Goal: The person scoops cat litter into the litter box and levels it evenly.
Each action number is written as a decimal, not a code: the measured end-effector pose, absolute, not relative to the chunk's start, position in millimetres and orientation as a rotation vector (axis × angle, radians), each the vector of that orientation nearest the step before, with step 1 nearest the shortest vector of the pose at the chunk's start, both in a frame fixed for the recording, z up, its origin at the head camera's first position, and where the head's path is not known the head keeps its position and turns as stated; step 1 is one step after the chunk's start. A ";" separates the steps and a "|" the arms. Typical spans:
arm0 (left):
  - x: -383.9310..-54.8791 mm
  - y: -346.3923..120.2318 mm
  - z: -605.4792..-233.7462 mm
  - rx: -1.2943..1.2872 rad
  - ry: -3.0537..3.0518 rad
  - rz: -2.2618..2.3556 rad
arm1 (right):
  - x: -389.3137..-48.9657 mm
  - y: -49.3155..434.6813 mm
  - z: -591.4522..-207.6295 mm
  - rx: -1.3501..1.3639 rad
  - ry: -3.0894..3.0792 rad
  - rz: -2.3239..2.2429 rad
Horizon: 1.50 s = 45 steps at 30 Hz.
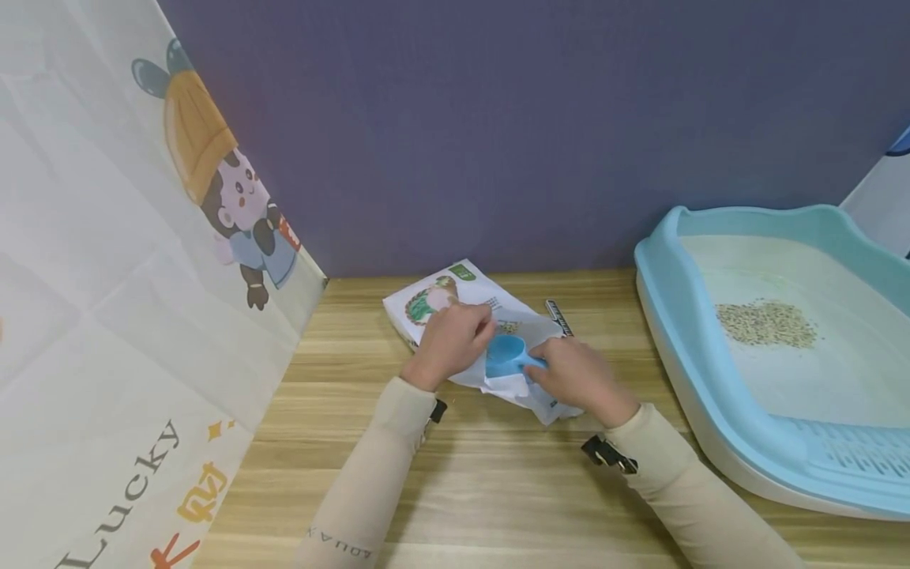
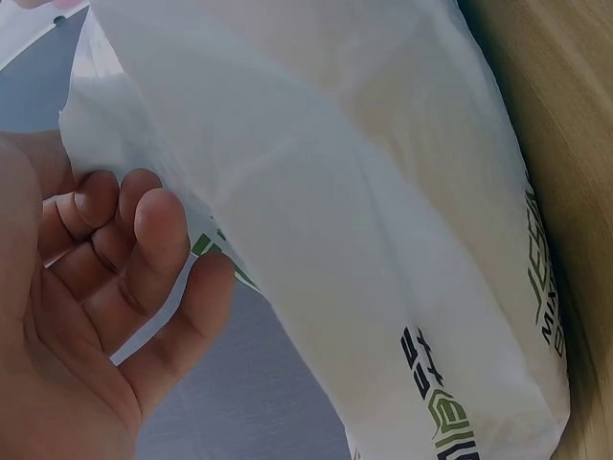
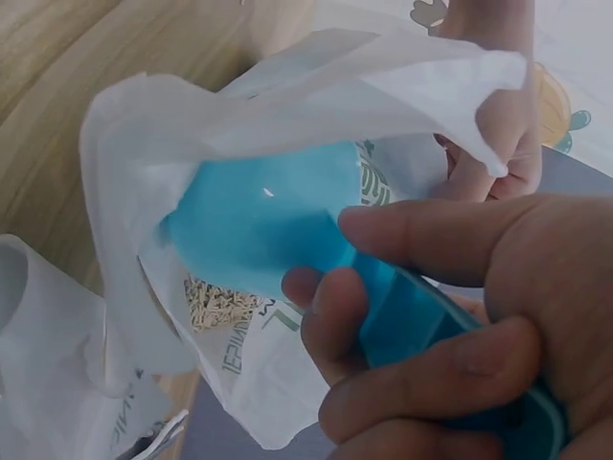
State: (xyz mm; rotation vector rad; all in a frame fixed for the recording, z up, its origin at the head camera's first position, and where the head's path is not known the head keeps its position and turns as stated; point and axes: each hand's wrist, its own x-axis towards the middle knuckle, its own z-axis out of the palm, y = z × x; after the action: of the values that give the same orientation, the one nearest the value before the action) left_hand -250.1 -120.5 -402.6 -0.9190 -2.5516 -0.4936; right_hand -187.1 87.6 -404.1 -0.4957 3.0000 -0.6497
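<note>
A white plastic bag of pellet litter [image 1: 472, 288] lies on the wooden surface, its mouth spread toward the right. My left hand [image 1: 455, 340] pinches the bag's upper edge between thumb and curled fingers; in the left wrist view that hand [image 2: 105, 278] is beside the white film. With its fingers wrapped round the handle, my right hand [image 1: 579, 375] grips a blue scoop [image 1: 506, 356]. In the right wrist view the scoop's bowl [image 3: 273, 206] is inside the bag's mouth, and tan pellets [image 3: 218, 305] show below it. The bowl's contents are hidden there.
To the right stands a large blue and white litter box [image 1: 671, 316] with a small heap of pellets [image 1: 768, 322] on its floor. A dark, ruler-like strip [image 1: 558, 316] lies behind the bag. A purple panel [image 1: 483, 142] rises at the back, a printed white sheet [image 1: 107, 261] at left.
</note>
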 end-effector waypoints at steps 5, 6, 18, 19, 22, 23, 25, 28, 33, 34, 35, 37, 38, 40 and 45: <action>-249.6 -121.0 -401.7 -0.921 -2.558 -0.504 | -187.3 86.7 -405.6 -0.493 3.011 -0.660; -249.5 -121.1 -401.6 -0.921 -2.560 -0.504 | -187.4 86.5 -406.1 -0.494 3.014 -0.663; -250.2 -121.5 -401.8 -0.918 -2.562 -0.497 | -190.7 83.9 -413.3 -0.499 3.079 -0.680; -250.4 -121.3 -402.0 -0.918 -2.562 -0.496 | -191.1 83.9 -414.2 -0.502 3.084 -0.683; -250.2 -120.7 -401.6 -0.924 -2.561 -0.498 | -192.3 84.3 -416.9 -0.501 3.095 -0.688; -250.1 -120.5 -401.3 -0.925 -2.561 -0.498 | -192.5 84.4 -417.8 -0.502 3.096 -0.694; -250.1 -120.3 -401.4 -0.926 -2.562 -0.492 | -193.0 84.5 -419.1 -0.506 3.096 -0.705; -250.4 -120.1 -402.0 -0.924 -2.567 -0.485 | -193.6 84.5 -420.6 -0.509 3.097 -0.715; -249.9 -120.0 -402.1 -0.920 -2.576 -0.477 | -195.0 84.7 -422.7 -0.501 3.093 -0.722; -249.9 -120.0 -402.0 -0.920 -2.576 -0.477 | -195.4 84.9 -423.1 -0.500 3.094 -0.722; -249.8 -119.9 -402.0 -0.920 -2.575 -0.477 | -195.5 85.2 -423.7 -0.499 3.096 -0.722; -250.0 -119.8 -401.9 -0.919 -2.573 -0.477 | -196.0 85.8 -425.3 -0.505 3.106 -0.721; -250.1 -119.8 -402.0 -0.919 -2.571 -0.478 | -196.1 86.2 -426.3 -0.508 3.113 -0.716; -250.4 -120.0 -402.2 -0.918 -2.567 -0.479 | -196.9 86.7 -428.6 -0.514 3.122 -0.716; -251.9 -120.9 -402.8 -0.914 -2.546 -0.475 | -200.1 87.1 -434.9 -0.522 3.120 -0.744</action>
State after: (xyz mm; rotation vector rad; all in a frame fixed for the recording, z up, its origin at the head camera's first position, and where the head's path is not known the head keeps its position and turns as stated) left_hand -251.9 -120.9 -402.8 -0.9138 -2.5459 -0.4751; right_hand -200.1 87.1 -434.9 -0.5222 3.1204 -0.7437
